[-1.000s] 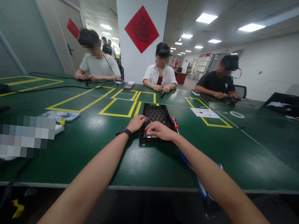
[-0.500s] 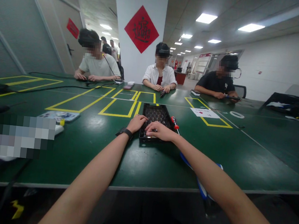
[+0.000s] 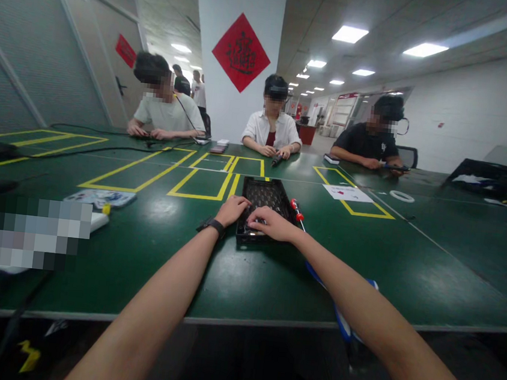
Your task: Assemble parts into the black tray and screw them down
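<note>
A shallow black tray [image 3: 275, 191] lies on the green table in front of me, with many small dark pieces inside, too small to name. My left hand [image 3: 232, 211] grips its left wall, fingers bent over the rim. Above the tray's near end, my right hand [image 3: 270, 223] reaches in from the right with curled fingers pressed together. Whatever those fingertips hold is too small and dark to make out. Close by the tray's right wall lies a screwdriver [image 3: 297, 209] with a red handle. Blue-and-white handles [image 3: 343, 321], partly under my right forearm, lie near the table's front edge.
Yellow tape outlines [image 3: 196, 196] mark the table [image 3: 265, 294]. To the right are a printed sheet [image 3: 347, 194] and a white ring [image 3: 401, 196]. A patterned flat item [image 3: 103, 198] and a black cable [image 3: 85, 154] lie left. Three people sit across the table.
My right hand's fingers have shifted very slightly inside the tray. The left hand keeps its place at the wall, and the whole view has tipped a little.
</note>
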Demonstrator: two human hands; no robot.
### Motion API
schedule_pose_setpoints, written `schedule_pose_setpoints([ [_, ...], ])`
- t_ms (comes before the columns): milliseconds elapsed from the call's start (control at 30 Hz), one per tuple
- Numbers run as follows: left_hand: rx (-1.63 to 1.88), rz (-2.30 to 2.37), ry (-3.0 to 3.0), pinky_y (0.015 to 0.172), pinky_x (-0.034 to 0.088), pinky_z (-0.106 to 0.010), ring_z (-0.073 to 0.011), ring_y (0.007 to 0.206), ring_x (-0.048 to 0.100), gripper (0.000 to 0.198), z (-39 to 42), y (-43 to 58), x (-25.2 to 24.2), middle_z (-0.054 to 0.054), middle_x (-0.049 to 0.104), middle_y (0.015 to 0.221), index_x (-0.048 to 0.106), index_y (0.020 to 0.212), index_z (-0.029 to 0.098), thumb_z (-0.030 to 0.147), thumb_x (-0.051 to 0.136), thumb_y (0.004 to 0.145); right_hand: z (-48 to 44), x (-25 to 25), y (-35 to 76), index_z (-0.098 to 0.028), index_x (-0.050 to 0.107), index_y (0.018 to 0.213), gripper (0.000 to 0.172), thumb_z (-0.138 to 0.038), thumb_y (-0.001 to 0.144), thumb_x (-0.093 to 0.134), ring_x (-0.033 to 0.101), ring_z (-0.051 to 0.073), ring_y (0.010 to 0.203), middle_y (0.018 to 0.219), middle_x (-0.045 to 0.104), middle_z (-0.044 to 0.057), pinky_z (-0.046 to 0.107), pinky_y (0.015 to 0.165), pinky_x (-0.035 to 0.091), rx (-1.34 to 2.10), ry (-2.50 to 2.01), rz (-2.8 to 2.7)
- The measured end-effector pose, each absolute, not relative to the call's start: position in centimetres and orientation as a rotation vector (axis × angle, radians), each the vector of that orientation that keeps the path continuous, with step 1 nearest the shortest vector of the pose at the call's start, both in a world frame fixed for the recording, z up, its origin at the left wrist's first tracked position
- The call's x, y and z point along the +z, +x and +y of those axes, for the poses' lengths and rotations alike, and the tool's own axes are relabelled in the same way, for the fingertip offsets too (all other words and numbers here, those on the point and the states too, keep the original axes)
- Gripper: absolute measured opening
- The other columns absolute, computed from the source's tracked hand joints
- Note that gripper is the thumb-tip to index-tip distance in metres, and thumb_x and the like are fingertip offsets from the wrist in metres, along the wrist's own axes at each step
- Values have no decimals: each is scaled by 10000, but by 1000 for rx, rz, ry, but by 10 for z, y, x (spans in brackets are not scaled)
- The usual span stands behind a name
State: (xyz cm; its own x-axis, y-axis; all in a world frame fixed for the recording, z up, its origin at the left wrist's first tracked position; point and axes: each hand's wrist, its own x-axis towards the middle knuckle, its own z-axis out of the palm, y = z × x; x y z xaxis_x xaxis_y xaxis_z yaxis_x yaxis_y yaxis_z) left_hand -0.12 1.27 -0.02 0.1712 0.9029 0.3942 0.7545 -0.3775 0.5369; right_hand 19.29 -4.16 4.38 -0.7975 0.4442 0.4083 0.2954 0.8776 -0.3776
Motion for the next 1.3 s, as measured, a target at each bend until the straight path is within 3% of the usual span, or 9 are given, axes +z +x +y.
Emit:
schedule_pose_setpoints([
  [700,1040,1568,2225,951,359,-322,-203,1023,496,338,15,-2,-2,-36,656,1018,688,915,188,245,379,792,-47,49,189,-149,674,827,278,-292,874,439,557,141,863,863,655,45,282,864,374,449,-514,-2532],
  [900,1042,1581,2184,937,369,-317,-204,1032,494,342,13,-1,0,-38,655,1007,685,922,188,254,376,790,-34,62,218,-164,630,860,355,-364,892,339,531,188,897,881,633,84,321,829,374,-69,-1256,-1935],
  [967,1052,1564,2185,938,367,-313,-202,1027,499,336,12,0,0,-40,654,1012,686,913,183,256,385,784,-22,62,238,-159,620,892,295,-355,857,403,523,222,961,901,630,110,349,850,366,-147,-1525,-1859],
  [1033,1066,1553,2173,936,369,-314,-204,1022,502,330,11,1,0,-42,652,1016,687,902,183,262,392,778,-11,56,256,-144,612,887,245,-344,773,530,519,263,1011,948,624,142,380,856,367,-41,-1758,-1845],
  [1167,1072,1507,2069,937,376,-314,-201,1025,510,330,7,-2,5,-42,645,1031,681,927,175,237,419,736,7,40,275,-128,590,738,263,-294,574,712,555,290,984,922,629,150,358,797,408,552,-1918,-1617],
  [1233,1067,1446,2004,933,384,-307,-193,1022,517,358,3,-4,10,-33,629,1080,669,967,179,222,423,710,11,40,278,-126,559,657,248,-301,570,713,583,258,900,823,629,133,307,717,431,644,-1851,-1546],
  [1300,1045,1404,1975,921,394,-306,-188,1007,526,398,-1,-6,13,-26,621,1098,660,997,183,201,414,685,13,48,280,-138,525,635,254,-368,682,620,591,184,735,698,608,96,249,596,428,709,-1760,-1492],
])
